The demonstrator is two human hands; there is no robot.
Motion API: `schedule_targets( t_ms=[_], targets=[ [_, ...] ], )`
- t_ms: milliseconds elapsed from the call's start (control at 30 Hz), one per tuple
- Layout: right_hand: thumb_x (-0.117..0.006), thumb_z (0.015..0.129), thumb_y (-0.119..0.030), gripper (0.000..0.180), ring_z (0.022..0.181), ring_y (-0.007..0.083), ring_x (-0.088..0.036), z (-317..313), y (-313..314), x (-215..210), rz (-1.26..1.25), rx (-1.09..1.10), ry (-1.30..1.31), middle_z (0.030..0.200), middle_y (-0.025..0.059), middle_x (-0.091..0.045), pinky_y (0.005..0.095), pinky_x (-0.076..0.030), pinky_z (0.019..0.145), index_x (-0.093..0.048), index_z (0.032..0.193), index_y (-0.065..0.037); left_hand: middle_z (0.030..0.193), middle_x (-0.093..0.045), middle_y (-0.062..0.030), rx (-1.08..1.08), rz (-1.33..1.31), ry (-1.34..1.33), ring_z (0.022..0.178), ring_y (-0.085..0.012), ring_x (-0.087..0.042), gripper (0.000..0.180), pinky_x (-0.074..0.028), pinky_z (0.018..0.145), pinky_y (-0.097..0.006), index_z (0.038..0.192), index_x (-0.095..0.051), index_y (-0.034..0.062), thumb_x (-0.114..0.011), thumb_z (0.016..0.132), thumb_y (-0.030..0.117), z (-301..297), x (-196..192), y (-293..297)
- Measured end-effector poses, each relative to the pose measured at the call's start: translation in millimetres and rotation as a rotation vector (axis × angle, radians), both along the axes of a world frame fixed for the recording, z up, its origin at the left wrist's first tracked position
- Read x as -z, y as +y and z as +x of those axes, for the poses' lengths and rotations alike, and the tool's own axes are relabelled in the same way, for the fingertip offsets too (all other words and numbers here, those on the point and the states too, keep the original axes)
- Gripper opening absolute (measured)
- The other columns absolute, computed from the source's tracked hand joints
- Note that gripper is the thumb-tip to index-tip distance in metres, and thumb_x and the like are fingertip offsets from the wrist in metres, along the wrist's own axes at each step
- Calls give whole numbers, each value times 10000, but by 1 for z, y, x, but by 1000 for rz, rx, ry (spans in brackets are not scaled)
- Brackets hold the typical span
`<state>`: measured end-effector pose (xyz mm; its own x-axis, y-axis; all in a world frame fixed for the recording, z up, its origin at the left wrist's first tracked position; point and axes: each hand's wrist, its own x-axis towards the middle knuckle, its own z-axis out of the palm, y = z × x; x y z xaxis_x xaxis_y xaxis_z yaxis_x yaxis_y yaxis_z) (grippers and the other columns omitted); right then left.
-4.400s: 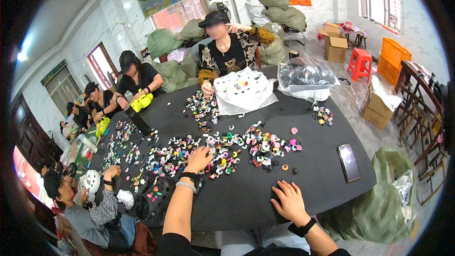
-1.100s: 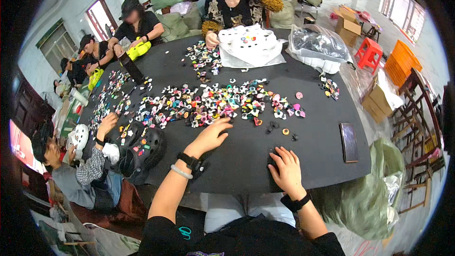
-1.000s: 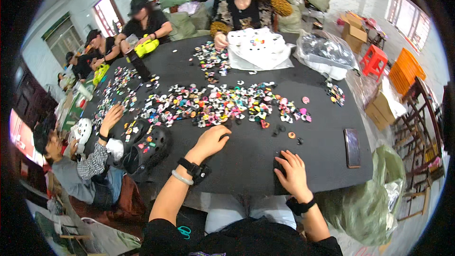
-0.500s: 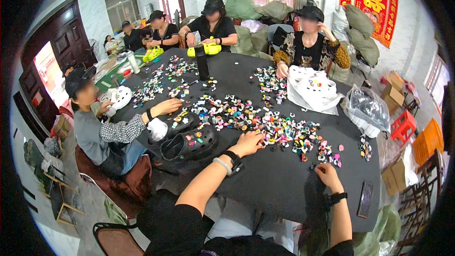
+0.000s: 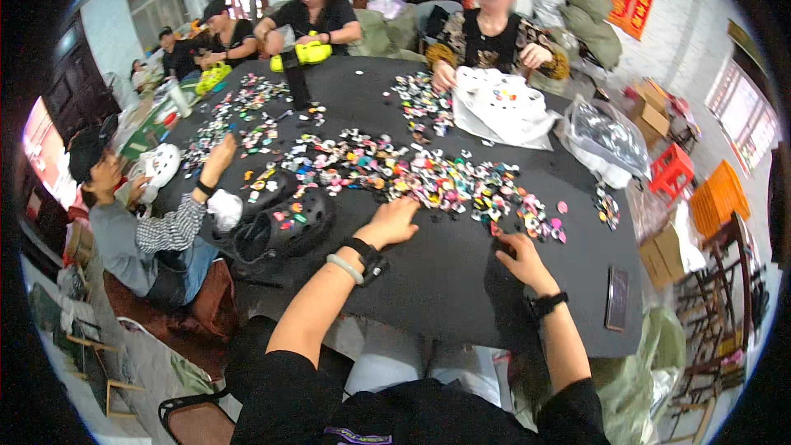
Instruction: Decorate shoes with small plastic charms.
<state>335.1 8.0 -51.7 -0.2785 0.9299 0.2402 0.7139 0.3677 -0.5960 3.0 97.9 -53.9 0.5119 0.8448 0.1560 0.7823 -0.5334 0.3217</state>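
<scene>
A wide black table [image 5: 461,288] filled the view, seen from above by a seated person whose forearms came in from the lower edge.

At the far left a co-worker in a grey top [image 5: 124,231] sat by the table's edge, one arm stretched toward scattered pieces. Just right of that person lay black clogs [image 5: 284,218] with small coloured charms [image 5: 428,177] stuck on them.

The left hand [image 5: 395,221] rested palm down on the table, fingers loosely curled and together; it gripped nothing that could be seen, and its fingertips touched the near edge of the charms, a long band of small colourful pieces running across the table's middle. A black watch and a pale bangle sat on that wrist.

The right hand [image 5: 521,257] lay on bare cloth just below the band's right end, fingers bent slightly inward (whether a small piece was pinched there could not be told). It also wore a black watch.

Further right a dark phone [image 5: 617,297] lay flat near the table's edge. At the far side, other people sat behind a white bag [image 5: 503,111] and a clear plastic bag [image 5: 610,136].
</scene>
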Motion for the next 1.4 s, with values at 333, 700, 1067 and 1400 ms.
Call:
schedule_targets(
  t_ms=[333, 700, 1067, 1400],
  targets=[
    [-686, 811, -136, 361, 1125, 330, -535, 10, -87, -21, -57, 108, 58, 1207, 140, -563, 414, -426, 968, -607, 1155, -63, 1378, -468, -144, 37, -156, -162, 1260, -327, -446, 502, -345, 1056, -425, 1284, -508, 49, -663, 838, 222, -41, -16, -91],
    [-655, 833, -169, 307, 1069, 316, -569, 22, -34, -18, 22, 145, -50, 1125, 133, -603, 404, -461, 905, -611, 1117, -59, 1416, -460, -117, -262, 100, -16, 1342, -268, -385, 441, -213, 1139, -447, 1302, -519, 40, -520, 928, 275, -38, 15, -129],
    [-707, 780, -103, 289, 813, 288, -640, 27, 26, 10, -98, 238, 51, 886, 142, -633, 365, -514, 732, -618, 1046, -35, 1378, -502, -115, -269, 102, -87, 1318, -268, -417, 412, -234, 1129, -442, 1239, -571, 33, -557, 908, 277, -37, 16, -129],
    [-672, 811, -14, 390, 884, 205, -665, 16, 37, 5, 47, 220, 436, 1108, 140, -613, 322, -548, 735, -561, 1185, -28, 1374, -506, -117, -261, 122, -99, 1313, -269, -424, 420, -237, 1126, -432, 1239, -571, 32, -571, 900, 280, -38, 17, -127]
  ],
)
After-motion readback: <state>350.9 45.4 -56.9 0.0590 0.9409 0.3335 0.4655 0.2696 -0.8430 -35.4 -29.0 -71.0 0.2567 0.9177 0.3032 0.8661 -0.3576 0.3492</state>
